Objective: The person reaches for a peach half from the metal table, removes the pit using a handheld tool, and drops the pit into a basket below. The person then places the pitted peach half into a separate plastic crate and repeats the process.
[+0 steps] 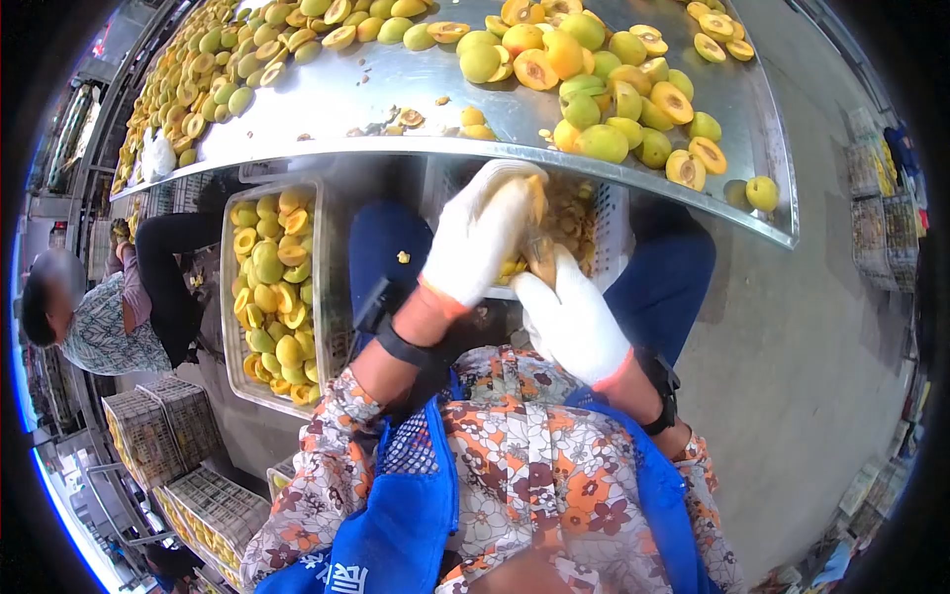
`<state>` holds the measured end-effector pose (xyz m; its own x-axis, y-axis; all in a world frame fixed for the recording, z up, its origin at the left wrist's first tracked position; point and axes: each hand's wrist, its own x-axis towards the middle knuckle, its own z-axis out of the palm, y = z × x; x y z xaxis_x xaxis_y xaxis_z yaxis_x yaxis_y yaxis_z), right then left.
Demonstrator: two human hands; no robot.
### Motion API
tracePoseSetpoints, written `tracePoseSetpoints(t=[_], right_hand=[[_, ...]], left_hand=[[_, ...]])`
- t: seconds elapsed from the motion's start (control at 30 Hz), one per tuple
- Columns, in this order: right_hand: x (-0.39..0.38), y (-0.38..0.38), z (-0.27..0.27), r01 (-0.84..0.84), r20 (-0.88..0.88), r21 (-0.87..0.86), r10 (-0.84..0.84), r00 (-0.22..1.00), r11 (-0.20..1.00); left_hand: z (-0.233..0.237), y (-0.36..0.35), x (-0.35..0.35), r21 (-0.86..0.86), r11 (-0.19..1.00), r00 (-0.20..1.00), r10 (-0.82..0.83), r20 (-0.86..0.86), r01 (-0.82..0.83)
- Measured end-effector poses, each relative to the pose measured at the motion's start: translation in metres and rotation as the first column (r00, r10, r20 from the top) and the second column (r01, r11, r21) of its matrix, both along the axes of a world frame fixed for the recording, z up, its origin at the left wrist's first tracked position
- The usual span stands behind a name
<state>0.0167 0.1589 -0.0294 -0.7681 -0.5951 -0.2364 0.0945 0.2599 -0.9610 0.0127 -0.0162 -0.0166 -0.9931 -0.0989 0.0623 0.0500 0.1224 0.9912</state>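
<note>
My left hand (481, 238), in a white glove, is closed around a yellow stone fruit piece (537, 201), mostly hidden by the fingers. My right hand (574, 322), gloved too, grips a small tool with a brown handle (541, 257) just below the fruit; its working end is hidden. Both hands are close together over a white crate (616, 233) between my knees, which contains yellowish-brown scraps or pits. Just beyond the hands runs the front rim of a metal table (396, 146), with whole and halved stone fruit (604, 99) piled on it.
At my left stands a crate (315, 287) full of halved fruit. More fruit (218, 64) covers the table's left side, by a white bag (158, 156). A seated person (114, 317) is at far left, near stacked crates (163, 426). Bare floor (772, 376) lies right.
</note>
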Motion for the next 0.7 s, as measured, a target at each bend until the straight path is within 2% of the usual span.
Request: tracePoseSetpoints(t=[0.03,0.07,0.1,0.17,0.2,0.23,0.3,0.37,0.4,0.43,0.5,0.57,0.6,0.63,0.7], right_hand=[[-0.002,0.003,0.008,-0.001,0.001,0.001,0.001,1.000,1.000],[-0.005,0.006,0.021,-0.022,0.314,-0.113,0.057,0.948,0.993],[-0.007,0.007,0.028,-0.006,0.585,-0.228,0.142,0.799,0.974],[-0.011,0.008,0.027,0.058,0.609,-0.262,0.119,0.784,0.963],[-0.012,0.008,0.027,0.124,0.641,-0.285,0.093,0.761,0.950],[-0.012,0.008,0.026,0.127,0.643,-0.285,0.091,0.761,0.950],[-0.012,0.006,0.025,0.133,0.604,-0.288,0.072,0.794,0.948],[-0.005,0.001,0.026,0.123,0.653,-0.336,0.137,0.744,0.934],[-0.002,0.001,0.027,0.157,0.714,-0.354,0.158,0.682,0.922],[-0.002,0.002,0.029,0.155,0.712,-0.356,0.160,0.683,0.922],[-0.003,0.009,0.030,0.114,0.780,-0.426,0.300,0.550,0.898],[-0.003,0.007,0.029,0.107,0.782,-0.448,0.332,0.528,0.887],[0.000,0.003,0.032,0.104,0.745,-0.400,0.258,0.615,0.910],[0.002,0.000,0.033,0.106,0.697,-0.350,0.183,0.694,0.931],[0.005,-0.001,0.031,0.118,0.692,-0.321,0.148,0.706,0.940]], left_hand=[[0.003,-0.013,-0.005,0.044,0.993,0.989,-0.114,0.098,0.110],[0.002,-0.020,-0.010,0.344,0.929,0.948,-0.220,0.228,0.133],[0.001,-0.021,-0.010,0.341,0.931,0.950,-0.217,0.226,0.131],[-0.002,-0.022,-0.013,0.350,0.920,0.975,-0.213,0.069,0.176],[-0.006,-0.009,-0.008,0.429,0.903,0.997,-0.029,0.076,-0.007],[-0.007,-0.002,-0.004,0.429,0.903,0.996,-0.031,0.078,-0.005],[-0.001,0.010,0.003,0.078,0.987,0.981,0.152,-0.123,-0.143],[-0.003,0.019,0.009,0.106,0.967,0.967,0.241,-0.085,-0.232],[-0.005,0.013,0.008,0.106,0.974,0.979,0.204,-0.024,-0.201],[-0.005,0.002,0.006,0.105,0.981,0.986,0.160,0.038,-0.163],[0.004,-0.014,0.000,0.347,0.938,0.972,-0.064,0.224,-0.019],[0.003,-0.011,0.000,0.329,0.944,0.972,-0.087,0.217,0.011],[0.002,0.004,0.004,0.095,0.988,0.992,0.117,0.053,-0.122],[0.002,0.015,0.008,-0.115,0.950,0.950,0.273,-0.153,-0.291],[-0.001,0.018,0.010,-0.104,0.947,0.943,0.283,-0.173,-0.303]])
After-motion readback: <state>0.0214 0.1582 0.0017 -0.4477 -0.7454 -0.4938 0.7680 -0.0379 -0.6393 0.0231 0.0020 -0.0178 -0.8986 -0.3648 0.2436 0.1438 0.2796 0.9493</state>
